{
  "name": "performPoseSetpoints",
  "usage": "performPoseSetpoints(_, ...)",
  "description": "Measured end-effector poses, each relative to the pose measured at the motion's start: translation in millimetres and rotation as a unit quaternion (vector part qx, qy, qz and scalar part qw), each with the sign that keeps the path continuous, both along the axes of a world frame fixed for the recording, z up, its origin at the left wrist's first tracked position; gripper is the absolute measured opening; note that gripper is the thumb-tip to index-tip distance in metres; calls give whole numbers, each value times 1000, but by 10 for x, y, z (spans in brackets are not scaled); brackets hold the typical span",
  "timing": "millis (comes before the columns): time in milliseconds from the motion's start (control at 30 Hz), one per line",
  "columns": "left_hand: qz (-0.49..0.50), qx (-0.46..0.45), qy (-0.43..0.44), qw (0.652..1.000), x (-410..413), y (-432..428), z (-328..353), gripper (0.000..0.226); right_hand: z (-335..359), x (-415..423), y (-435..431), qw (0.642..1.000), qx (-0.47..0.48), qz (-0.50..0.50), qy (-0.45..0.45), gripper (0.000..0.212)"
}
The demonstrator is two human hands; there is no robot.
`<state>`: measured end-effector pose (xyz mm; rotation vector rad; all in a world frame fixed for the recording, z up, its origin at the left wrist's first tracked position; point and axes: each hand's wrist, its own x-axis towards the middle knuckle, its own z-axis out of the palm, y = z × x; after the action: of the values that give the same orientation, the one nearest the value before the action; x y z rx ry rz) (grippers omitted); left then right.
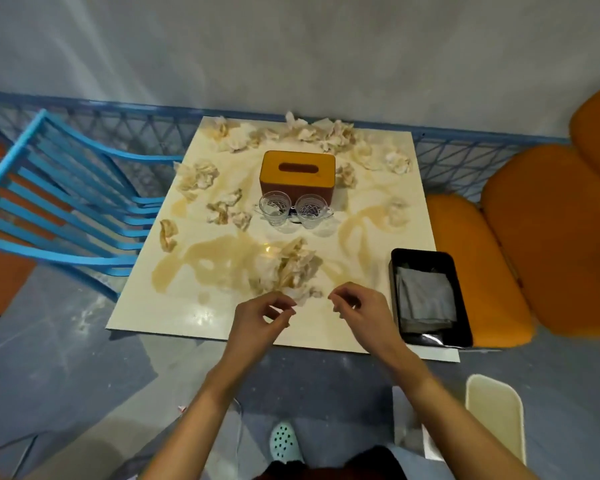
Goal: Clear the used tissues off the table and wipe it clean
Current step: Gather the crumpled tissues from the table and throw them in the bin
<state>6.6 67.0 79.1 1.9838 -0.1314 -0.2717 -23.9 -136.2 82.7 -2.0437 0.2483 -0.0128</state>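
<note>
Hovering over the near edge of the bench (174, 317), your hands are side by side and apart. Your left hand (262, 318) has its thumb and fingers curled toward each other, right at the near fringe of a big wad (288, 268); I cannot tell whether it pinches that fringe or only comes close. Your right hand (359, 306) is loosely curled, just beside the same wad, and holds nothing.

The wad is crumpled, cream-white and stained tan, and it lies in a pale brown spill (219, 254) that spreads across the near half of the bench. More tissues (326, 131) lie scattered over the rest of the bench. All are balled up and blotched the same tan. A row of them runs along the far edge, several sit on the left side by the chair (66, 209), and a few sit on the right. Another brown smear curls on the right half.

A yellow-topped box (298, 174) stands in the middle, with two cut glasses (275, 206) side by side just in front of it. A black tray (399, 268) sits on the near right corner and holds a folded grey cloth (425, 299). An orange seat (541, 237) is to the right, and a cream bin (496, 414) stands on the floor near your right forearm.
</note>
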Motion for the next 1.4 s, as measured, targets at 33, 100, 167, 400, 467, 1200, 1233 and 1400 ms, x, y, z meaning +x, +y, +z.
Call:
performPoseSetpoints(33,-4,0,4,1000,43,43,-28,11,-11,52,16,1000,0,0,8,11)
performPoseSetpoints(100,-4,-5,14,1000,137,126,-89,12,-50,153,34,1000,2,2,19,12)
performPoseSetpoints(167,-1,-8,17,1000,237,184,-123,14,-100,255,50,1000,5,6,28,13)
performPoseSetpoints(400,23,16,47,998,742,246,-232,16,-241,871,203,998,7,54,41,8)
performPoseSetpoints(467,35,29,48,998,890,273,-251,17,-243,1085,265,996,7,81,39,8)
performPoseSetpoints(1200,31,281,67,957,2787,1580,-708,42,-857,3249,1391,865,-341,355,95,62)
performPoseSetpoints(1233,19,298,58,953,2856,1675,-742,45,-881,3258,1447,855,-360,360,96,64)
performPoseSetpoints(1400,-77,417,36,905,3224,2085,-875,60,-984,3372,1725,826,-426,342,138,64)
